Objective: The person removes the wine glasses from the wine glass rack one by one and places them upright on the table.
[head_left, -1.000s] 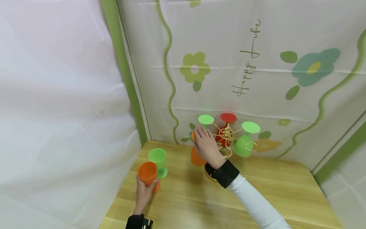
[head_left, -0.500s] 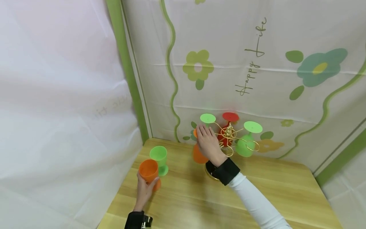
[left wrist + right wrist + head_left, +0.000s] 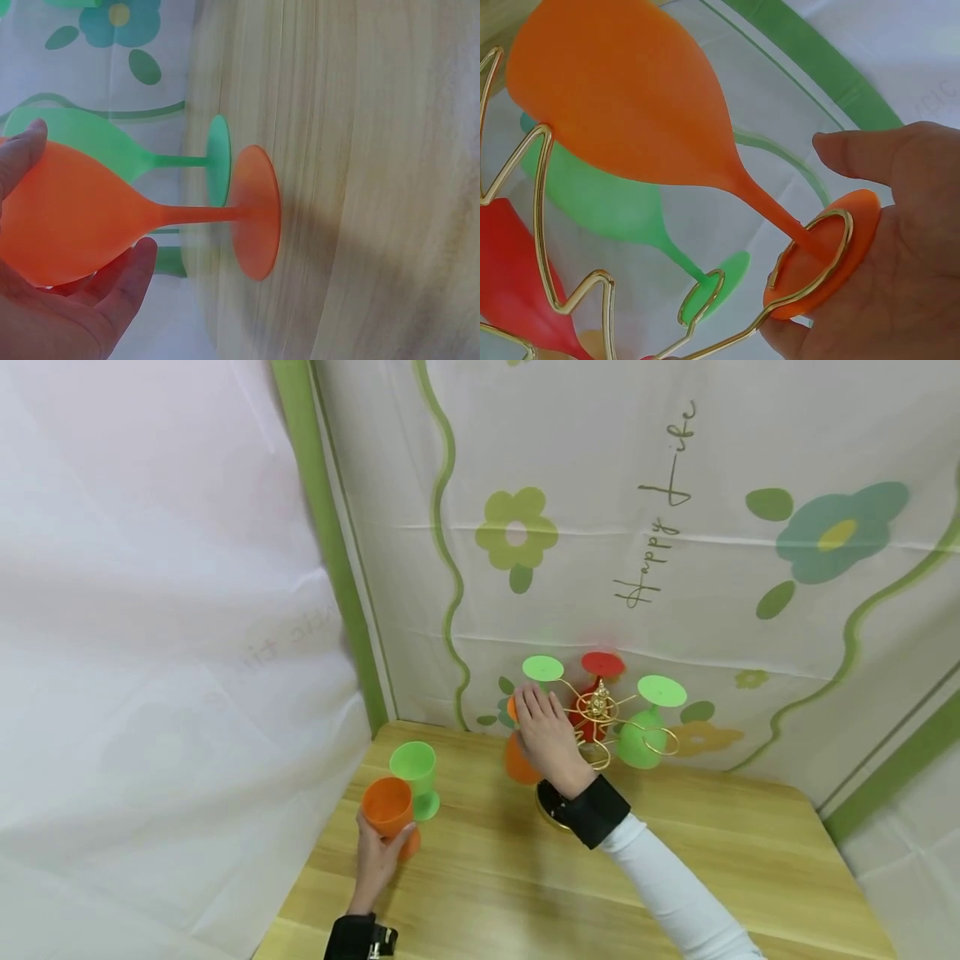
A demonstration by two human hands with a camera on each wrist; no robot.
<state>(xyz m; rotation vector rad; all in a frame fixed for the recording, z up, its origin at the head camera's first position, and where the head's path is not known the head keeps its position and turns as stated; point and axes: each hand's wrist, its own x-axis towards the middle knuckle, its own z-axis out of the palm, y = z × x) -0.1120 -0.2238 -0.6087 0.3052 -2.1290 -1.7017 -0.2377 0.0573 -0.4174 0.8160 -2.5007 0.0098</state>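
My left hand grips an orange plastic goblet by its bowl; the goblet stands upright on the wooden table. Just behind it stands a green goblet, also mouth up. At the gold wire rack, my right hand lies flat over the foot of another orange goblet, which hangs upside down. In the right wrist view, a wire loop passes round its stem under the foot, the palm touches the foot, and the thumb stays apart from it.
Also hanging upside down on the rack are a red goblet, a green goblet on the right and another green goblet at the back left. A flower-printed cloth rises behind the table; a white cloth borders its left side.
The head view has shifted slightly. Both hands keep their places, the left on the standing orange goblet and the right at the foot of the hanging one.
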